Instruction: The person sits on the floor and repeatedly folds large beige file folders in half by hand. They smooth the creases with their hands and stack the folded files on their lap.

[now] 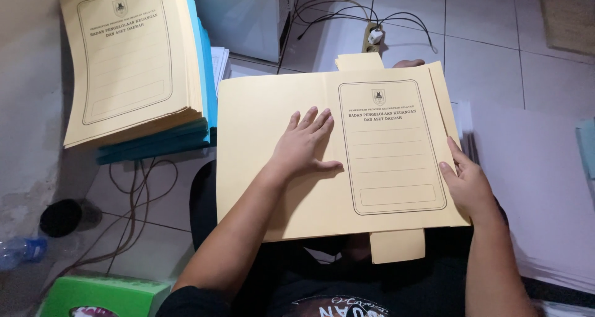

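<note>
Tiled floor (pixel 483 32), folder (pixel 260 137) hiding lap

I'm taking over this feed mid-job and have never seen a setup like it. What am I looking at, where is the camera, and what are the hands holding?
There is no machine here: a person works with two bare hands, and the single picture comes from a camera worn on their head, looking down at their lap and the tiled floor.

An opened yellow paper folder lies across the lap. The left hand presses flat on it near the middle fold. The right hand grips its right edge, with the thumb on the printed cover.

At the upper left stands a stack of similar yellow folders on top of blue ones. Sheets of white paper lie at the right. Further off are a power strip with cables, a green tissue box and a plastic bottle.
</note>
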